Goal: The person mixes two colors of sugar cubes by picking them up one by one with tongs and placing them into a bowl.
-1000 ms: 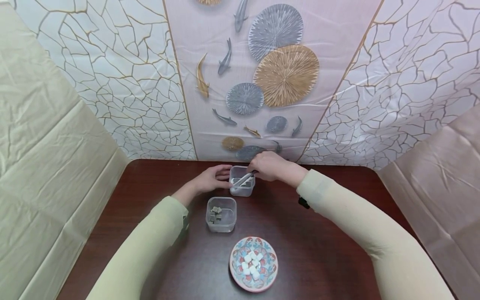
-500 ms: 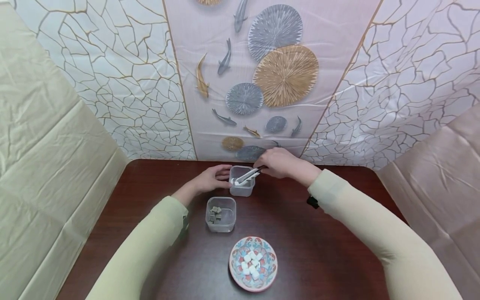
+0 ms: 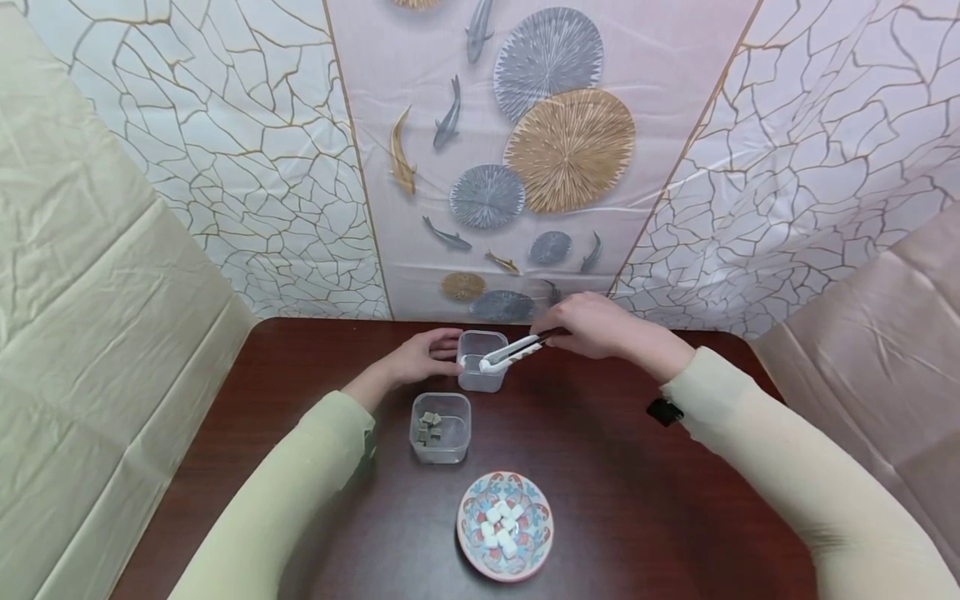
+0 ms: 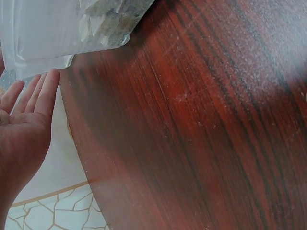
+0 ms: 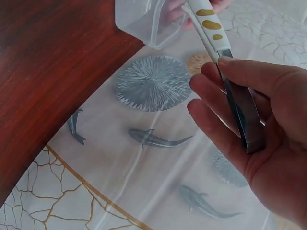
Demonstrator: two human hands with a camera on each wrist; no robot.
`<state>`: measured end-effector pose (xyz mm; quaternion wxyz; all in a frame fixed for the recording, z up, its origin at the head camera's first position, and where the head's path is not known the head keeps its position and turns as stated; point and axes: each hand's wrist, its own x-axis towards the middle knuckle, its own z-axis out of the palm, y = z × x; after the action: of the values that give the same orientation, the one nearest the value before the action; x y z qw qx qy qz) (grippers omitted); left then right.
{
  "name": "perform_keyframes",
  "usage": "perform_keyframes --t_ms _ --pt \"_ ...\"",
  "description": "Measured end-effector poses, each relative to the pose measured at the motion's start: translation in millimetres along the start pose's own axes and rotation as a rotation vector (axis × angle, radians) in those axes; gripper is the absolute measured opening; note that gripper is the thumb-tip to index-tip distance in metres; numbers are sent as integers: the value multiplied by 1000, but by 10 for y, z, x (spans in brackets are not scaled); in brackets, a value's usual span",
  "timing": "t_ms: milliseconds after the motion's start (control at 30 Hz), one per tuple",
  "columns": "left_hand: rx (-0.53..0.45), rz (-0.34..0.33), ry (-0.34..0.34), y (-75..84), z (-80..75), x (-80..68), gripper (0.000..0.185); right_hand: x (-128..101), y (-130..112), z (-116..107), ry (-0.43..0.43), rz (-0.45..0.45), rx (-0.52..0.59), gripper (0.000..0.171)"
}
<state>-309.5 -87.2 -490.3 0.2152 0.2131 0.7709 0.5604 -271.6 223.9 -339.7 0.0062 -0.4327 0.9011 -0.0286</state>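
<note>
My right hand (image 3: 588, 325) grips a pair of tongs (image 3: 513, 352) with a dark metal handle and white arms marked with gold spots (image 5: 211, 25). The tongs' white tips lie over the right side of the back clear plastic container (image 3: 482, 383). I cannot tell whether the white lump at the tips is a held piece or part of the tongs. Straight fingers of my left hand (image 3: 420, 358) rest at that container's left side, thumb toward me. In the left wrist view, the left fingertips (image 4: 52, 76) are right at the clear wall.
A second clear container (image 3: 442, 458) with several greyish cubes (image 3: 430, 423) stands in front of the left hand. Nearer me is a patterned plate (image 3: 540, 542) bearing several white cubes (image 3: 501, 527). The dark wooden table (image 3: 637, 500) ends at a patterned cloth backdrop.
My right hand has moved right, drawing the tongs up from inside the back container toward its right rim. My left hand, both containers and the plate have stayed in place.
</note>
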Motion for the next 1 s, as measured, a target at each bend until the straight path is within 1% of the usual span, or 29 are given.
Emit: perform_keyframes --t_ms 167,433,700,1000 --pt "11 -7 2 2 -4 3 73 -165 -25 -32 29 -44 57 22" --pt "14 -13 7 -6 -7 6 70 -443 -115 -56 -2 -56 146 25" --pt "11 -11 -3 4 -12 2 70 -660 -249 24 9 -153 236 26" --pt "-2 -9 -4 -10 -10 13 70 -820 -427 146 -67 -167 305 29"
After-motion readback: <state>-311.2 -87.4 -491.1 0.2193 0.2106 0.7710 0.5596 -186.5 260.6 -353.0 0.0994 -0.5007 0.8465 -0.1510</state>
